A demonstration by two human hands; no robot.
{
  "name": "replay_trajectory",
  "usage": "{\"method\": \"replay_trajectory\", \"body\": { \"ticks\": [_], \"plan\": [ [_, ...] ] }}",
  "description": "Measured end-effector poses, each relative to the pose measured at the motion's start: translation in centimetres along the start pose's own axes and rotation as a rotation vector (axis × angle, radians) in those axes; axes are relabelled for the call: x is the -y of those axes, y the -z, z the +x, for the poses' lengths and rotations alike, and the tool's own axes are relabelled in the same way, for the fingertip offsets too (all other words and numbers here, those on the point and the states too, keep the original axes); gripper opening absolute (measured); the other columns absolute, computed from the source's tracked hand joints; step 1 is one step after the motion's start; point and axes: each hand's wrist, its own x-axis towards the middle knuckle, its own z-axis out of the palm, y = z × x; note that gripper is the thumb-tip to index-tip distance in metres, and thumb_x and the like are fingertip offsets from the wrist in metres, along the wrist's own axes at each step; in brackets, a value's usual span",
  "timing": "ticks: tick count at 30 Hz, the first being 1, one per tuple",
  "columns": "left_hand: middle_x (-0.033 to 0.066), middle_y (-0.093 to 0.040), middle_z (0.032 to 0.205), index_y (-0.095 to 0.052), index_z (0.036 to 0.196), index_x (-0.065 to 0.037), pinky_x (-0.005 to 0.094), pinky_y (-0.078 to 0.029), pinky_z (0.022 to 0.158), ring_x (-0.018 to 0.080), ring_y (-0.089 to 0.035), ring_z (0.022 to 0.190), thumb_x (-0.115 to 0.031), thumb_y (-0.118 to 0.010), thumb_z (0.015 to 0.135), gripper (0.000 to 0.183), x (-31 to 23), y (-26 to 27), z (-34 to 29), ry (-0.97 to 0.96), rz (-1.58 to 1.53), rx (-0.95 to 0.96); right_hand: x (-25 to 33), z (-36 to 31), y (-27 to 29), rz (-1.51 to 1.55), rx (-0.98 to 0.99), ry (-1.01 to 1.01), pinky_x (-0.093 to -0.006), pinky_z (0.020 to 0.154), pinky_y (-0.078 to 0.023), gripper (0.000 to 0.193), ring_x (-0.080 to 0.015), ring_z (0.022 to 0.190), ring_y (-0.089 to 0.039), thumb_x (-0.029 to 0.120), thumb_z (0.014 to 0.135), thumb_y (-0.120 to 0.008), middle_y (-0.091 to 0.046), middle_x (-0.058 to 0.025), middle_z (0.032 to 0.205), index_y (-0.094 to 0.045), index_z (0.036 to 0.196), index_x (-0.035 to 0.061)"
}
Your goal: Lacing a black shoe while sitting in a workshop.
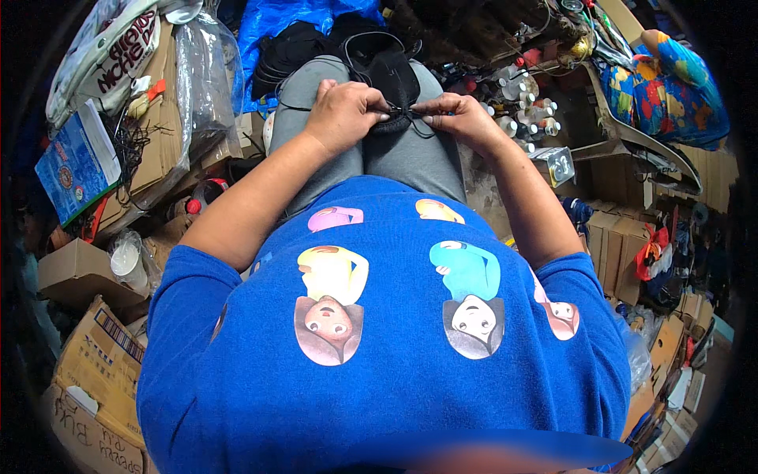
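Observation:
A small black fabric piece point(392, 77), pouch-like in shape, lies between my thighs on my grey trousers point(422, 162). Thin black cord is gathered at its near end, where a knot or crossing shows. My left hand point(344, 114) pinches the cord from the left between thumb and fingers, and a length of it runs out past that wrist. From the right, my right hand point(459, 120) pinches the cord close to the same gathered spot. Both pairs of fingertips are a short way apart. The exact form of the knot is too small to make out.
More black fabric pieces point(292, 57) with loose cords lie beyond my knees, by a blue plastic sheet point(264, 24). Several small clear bottles point(529, 110) stand at the right. Cardboard point(162, 146) and a blue book point(75, 166) are at the left.

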Motion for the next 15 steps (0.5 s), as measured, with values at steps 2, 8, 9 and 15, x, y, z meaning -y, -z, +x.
{"method": "replay_trajectory", "body": {
  "ticks": [2,8,9,15],
  "plan": [
    [-0.0012,-0.065,0.081,-0.071,0.083,-0.019,0.0366,-0.033,0.083,0.0170,-0.059,0.087,-0.021,-0.069,0.075,0.009,0.1,-0.1,-0.2,-0.051,0.021,-0.047,0.4,-0.3,-0.3,-0.007,-0.032,0.013,-0.0222,0.077,-0.047,0.027,-0.0066,0.084,-0.058,0.002,0.080,-0.066,-0.068,-0.0014,0.094,-0.068,0.107,0.0050],
    [0.0004,-0.066,0.085,-0.071,0.088,-0.018,0.0378,-0.034,0.085,0.0187,-0.059,0.089,-0.024,-0.069,0.075,0.015,1.0,-0.4,-0.1,-0.023,-0.031,-0.024,0.7,-0.8,-1.2,0.103,-0.128,-0.019,-0.0224,0.077,-0.048,0.026,-0.0064,0.083,-0.058,0.003,0.082,-0.065,-0.067,-0.0017,0.092,-0.067,0.107,0.0035],
    [0.0007,-0.067,0.085,-0.070,0.090,-0.018,0.0381,-0.034,0.085,0.0191,-0.060,0.089,-0.025,-0.069,0.075,0.016,0.7,-0.3,0.3,0.022,-0.061,-0.016,0.8,-0.6,-1.2,0.107,-0.124,-0.033,-0.0226,0.077,-0.048,0.026,-0.0065,0.083,-0.058,0.004,0.082,-0.065,-0.067,-0.0017,0.092,-0.067,0.107,0.0030],
    [0.0021,-0.068,0.082,-0.067,0.091,-0.012,0.0350,-0.038,0.084,0.0182,-0.065,0.081,-0.023,-0.072,0.074,0.021,-0.8,-0.3,1.3,0.153,-0.083,0.082,0.9,0.6,-0.9,0.073,-0.112,-0.040,-0.0238,0.074,-0.048,0.020,-0.0068,0.081,-0.058,0.006,0.081,-0.067,-0.068,-0.0027,0.090,-0.068,0.100,0.0012]
  ]
}}
